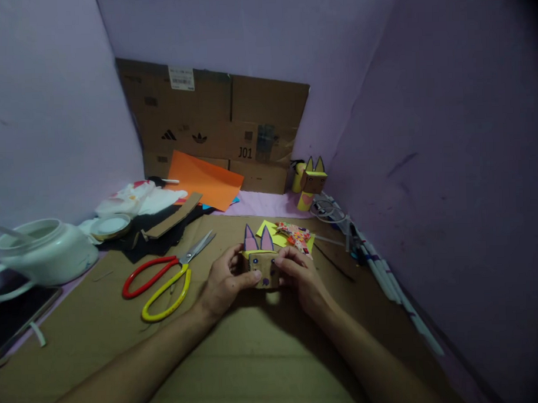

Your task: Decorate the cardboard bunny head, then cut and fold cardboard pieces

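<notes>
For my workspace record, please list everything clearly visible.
Cardboard head: one, brown, centre
Scissors: one, red and yellow handles, left
Pot: one, white, far left
Round lid: one, white, beside pot
Tissue: one heap, white, left
Sheet: at least one, black, left
Cardboard strip: one, brown, back left
Paper: one, orange, back
Cardboard panel: one, brown, back
Animal figure: one, brown and yellow, back right
Patterned scraps: count unclear, multicoloured, behind head
Rods: several, white, right
Cardboard mat: one, brown, beneath
Left hand: one, holding head
Right hand: one, touching head

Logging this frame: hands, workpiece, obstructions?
Left hand grips brown cardboard animal head with pink ears; right hand at its edge. Red-and-yellow-handled metal scissors lie left, not blocking.
</notes>
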`<state>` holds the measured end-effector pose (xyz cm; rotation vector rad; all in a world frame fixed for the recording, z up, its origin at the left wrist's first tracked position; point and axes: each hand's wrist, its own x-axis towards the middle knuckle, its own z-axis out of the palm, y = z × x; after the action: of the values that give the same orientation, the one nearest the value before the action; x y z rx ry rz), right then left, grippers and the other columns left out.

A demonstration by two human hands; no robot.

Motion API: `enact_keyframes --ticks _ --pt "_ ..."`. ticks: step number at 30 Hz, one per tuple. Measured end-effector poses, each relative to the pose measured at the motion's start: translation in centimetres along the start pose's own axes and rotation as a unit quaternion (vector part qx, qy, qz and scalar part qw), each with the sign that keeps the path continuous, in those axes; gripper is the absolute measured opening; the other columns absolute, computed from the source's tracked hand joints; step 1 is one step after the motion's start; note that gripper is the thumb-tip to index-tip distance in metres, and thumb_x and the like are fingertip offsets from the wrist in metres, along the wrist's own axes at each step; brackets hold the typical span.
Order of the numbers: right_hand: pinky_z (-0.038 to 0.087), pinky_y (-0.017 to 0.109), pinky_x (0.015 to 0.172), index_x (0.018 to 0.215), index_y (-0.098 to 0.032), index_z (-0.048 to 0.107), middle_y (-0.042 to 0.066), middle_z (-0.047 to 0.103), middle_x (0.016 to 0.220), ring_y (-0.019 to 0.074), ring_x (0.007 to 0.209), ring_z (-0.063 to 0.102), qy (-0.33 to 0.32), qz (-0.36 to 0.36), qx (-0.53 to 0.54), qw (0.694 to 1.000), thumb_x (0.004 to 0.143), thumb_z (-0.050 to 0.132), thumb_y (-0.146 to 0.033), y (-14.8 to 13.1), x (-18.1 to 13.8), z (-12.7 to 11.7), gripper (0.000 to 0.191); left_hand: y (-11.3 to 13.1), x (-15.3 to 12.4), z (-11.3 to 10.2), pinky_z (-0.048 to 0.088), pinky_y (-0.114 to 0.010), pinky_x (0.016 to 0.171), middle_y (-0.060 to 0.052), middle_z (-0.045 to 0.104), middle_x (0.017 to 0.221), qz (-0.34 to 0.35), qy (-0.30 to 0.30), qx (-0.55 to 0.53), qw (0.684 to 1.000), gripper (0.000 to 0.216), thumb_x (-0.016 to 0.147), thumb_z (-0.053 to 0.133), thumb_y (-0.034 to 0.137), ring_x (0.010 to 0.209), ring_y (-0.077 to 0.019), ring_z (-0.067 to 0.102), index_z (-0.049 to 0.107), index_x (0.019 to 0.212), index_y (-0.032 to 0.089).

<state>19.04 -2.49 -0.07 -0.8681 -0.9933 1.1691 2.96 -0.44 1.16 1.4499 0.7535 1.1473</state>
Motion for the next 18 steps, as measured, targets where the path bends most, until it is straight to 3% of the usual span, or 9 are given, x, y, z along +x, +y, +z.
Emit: enact_keyframes --ticks 6,9,12,15,18 --pt "0.046 0.02 0.055 0.074 -0.019 0.059 0.0 0.056 0.078 0.0139 0.074 0.053 -0.013 0.007 0.02 1.0 0.067 0.067 -0.048 0.1 -0.2 -0.4 0.031 0.1 0.0 -0.3 0.05 -0.033 0.081 -0.011 0.067 0.103 -0.009 0.0 -0.024 1.0 0.059 0.061 0.075 0.026 0.096 -0.0251 0.061 0.052 0.114 0.012" --pt "0.049 0.023 0.062 0.091 -0.022 0.063 0.002 0.06 0.095 0.0178 0.086 0.057 -0.029 0.018 0.004 0.999 0.064 0.072 -0.047 0.2 -0.4 -0.3 0.038 0.1 0.2 -0.4 0.049 -0.036 0.082 -0.013 0.066 0.105 -0.005 0.003 -0.032 0.999 0.061 0.062 0.074 0.028 0.096 -0.0262 0.061 0.05 0.116 0.011" --pt "0.05 0.028 0.066 0.107 -0.023 0.061 0.005 0.061 0.11 0.0231 0.098 0.057 -0.085 0.033 -0.014 0.996 0.061 0.075 -0.043 0.1 -0.7 0.0 0.052 0.3 0.2 -0.4 0.047 -0.035 0.085 -0.012 0.066 0.105 0.0 -0.001 -0.031 1.0 0.059 0.062 0.074 0.027 0.097 -0.0258 0.06 0.052 0.114 0.011" --pt "0.051 0.03 0.069 0.113 -0.023 0.057 0.006 0.06 0.114 0.0239 0.101 0.057 -0.111 0.035 -0.024 0.993 0.061 0.076 -0.04 0.0 -0.9 0.3 0.058 0.8 -0.1 -0.4 0.046 -0.034 0.086 -0.011 0.067 0.104 0.003 -0.011 -0.029 1.0 0.057 0.062 0.074 0.026 0.098 -0.0254 0.06 0.053 0.113 0.011" --pt "0.051 0.031 0.069 0.112 -0.022 0.055 0.007 0.062 0.111 0.0242 0.098 0.058 -0.092 0.03 -0.026 0.995 0.059 0.077 -0.038 0.2 -0.8 0.3 0.06 1.1 -0.3 -0.4 0.046 -0.035 0.087 -0.012 0.066 0.109 0.001 -0.024 -0.029 0.999 0.058 0.063 0.074 0.028 0.102 -0.027 0.059 0.054 0.115 0.012"
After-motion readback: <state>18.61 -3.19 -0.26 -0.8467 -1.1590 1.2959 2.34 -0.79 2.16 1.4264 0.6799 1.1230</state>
